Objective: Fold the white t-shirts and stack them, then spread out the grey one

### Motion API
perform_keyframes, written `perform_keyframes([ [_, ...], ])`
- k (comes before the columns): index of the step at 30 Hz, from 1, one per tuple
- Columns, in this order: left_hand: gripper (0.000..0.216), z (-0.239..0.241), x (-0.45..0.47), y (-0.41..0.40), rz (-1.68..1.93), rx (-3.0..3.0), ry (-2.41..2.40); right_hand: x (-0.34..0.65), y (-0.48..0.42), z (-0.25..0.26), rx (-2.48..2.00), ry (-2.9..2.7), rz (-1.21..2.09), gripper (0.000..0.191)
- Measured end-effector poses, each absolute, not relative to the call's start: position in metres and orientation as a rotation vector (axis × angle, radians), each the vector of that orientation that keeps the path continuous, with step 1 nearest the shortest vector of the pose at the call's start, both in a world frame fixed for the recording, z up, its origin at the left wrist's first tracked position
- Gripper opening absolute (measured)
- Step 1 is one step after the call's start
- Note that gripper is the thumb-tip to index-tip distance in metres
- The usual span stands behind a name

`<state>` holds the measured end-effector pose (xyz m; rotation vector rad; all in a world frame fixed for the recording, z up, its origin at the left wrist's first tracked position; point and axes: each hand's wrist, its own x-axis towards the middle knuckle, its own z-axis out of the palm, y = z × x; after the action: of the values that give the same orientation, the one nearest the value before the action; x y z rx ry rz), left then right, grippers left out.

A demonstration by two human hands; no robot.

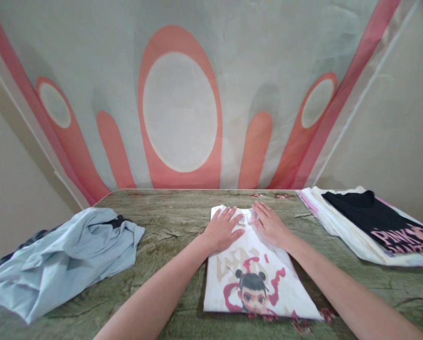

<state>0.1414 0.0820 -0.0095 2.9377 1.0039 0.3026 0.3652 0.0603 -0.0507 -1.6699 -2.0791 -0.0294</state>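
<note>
Left hand, right hand: both palm down, fingers extended, slightly spread, pressed flat near collar end of folded white T-shirt; nothing gripped. Shirt directly under hands, printed cartoon figure on wearer's side of them. Wood-grain surface beneath. Left of hands, well apart: crumpled light blue-grey garment, dark cloth peeking out. Right of hands: stacked folded clothes, black T-shirt on top, pink lettering.
</note>
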Motion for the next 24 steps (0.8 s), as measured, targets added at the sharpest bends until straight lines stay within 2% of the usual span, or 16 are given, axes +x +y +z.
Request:
perform_keyframes([
  [6,0.052,-0.014,0.139,0.087,0.327,2.95,0.989,0.362,0.057,-0.053,-1.796,-2.17,0.056,0.061],
  [18,0.055,-0.015,0.144,0.128,0.284,3.03,0.952,0.364,0.091,-0.051,-1.888,-2.134,0.071,0.066],
  [24,0.058,-0.014,0.16,0.146,0.21,3.022,1.212,0.361,0.118,-0.043,-2.035,-2.141,0.063,0.07],
])
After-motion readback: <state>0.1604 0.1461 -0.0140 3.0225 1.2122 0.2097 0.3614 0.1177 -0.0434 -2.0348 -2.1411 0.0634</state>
